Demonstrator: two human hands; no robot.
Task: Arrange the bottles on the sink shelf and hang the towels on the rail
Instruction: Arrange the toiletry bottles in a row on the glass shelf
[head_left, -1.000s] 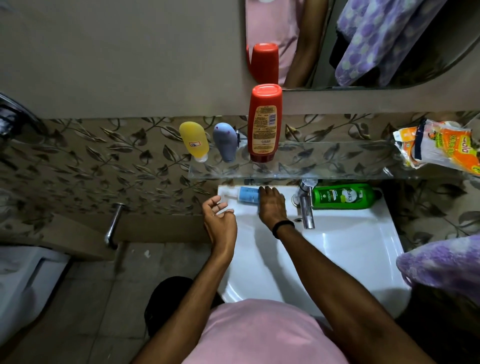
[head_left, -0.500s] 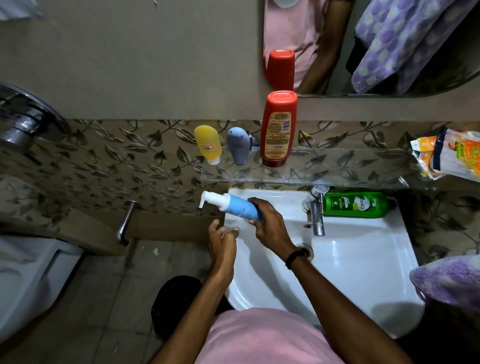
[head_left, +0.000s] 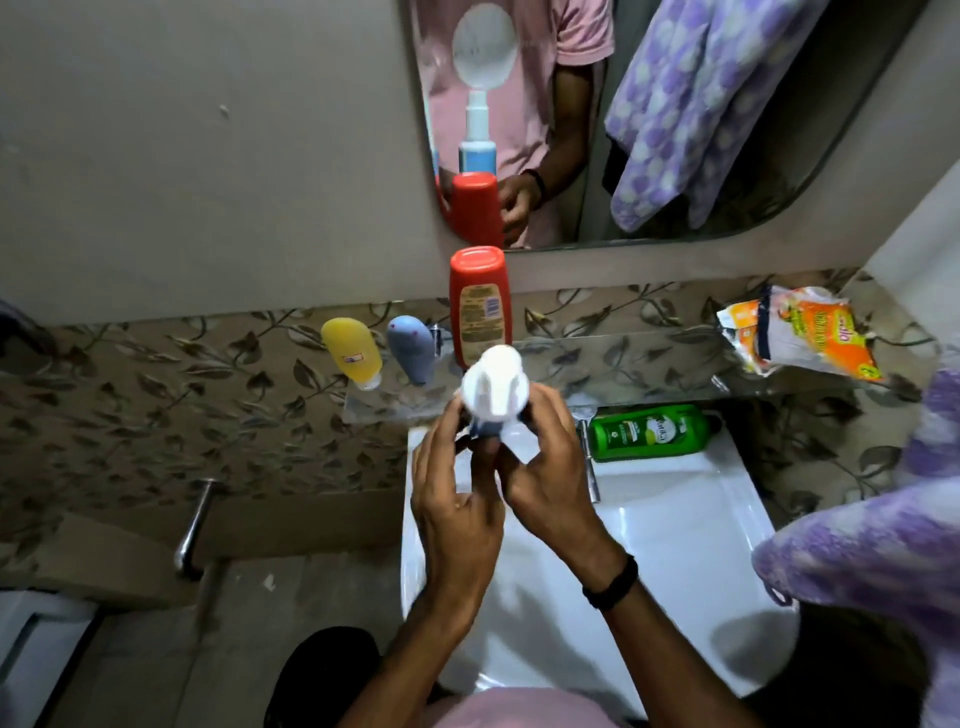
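Observation:
Both hands hold a blue pump bottle (head_left: 493, 392) upright over the sink's back edge, its white pump head facing the camera. My left hand (head_left: 452, 499) grips its left side and my right hand (head_left: 545, 478) its right side; the blue body is mostly hidden by my fingers. On the glass shelf (head_left: 623, 364) stand a yellow bottle (head_left: 352, 352), a grey-blue bottle (head_left: 411, 348) and a tall red bottle (head_left: 480, 306). A green bottle (head_left: 652, 431) lies on its side on the sink's back ledge. A purple patterned towel (head_left: 893, 530) hangs at the right edge.
A white sink (head_left: 675, 545) lies below my hands, with a tap (head_left: 589, 457) beside the green bottle. An orange and white packet (head_left: 800, 332) rests on the shelf's right end. A mirror (head_left: 727, 130) reflects another purple towel. A metal rail (head_left: 195, 525) juts from the wall at left.
My right hand lifted the blue pump bottle off the sink ledge and turned it upright. My left hand came up and took hold of it too.

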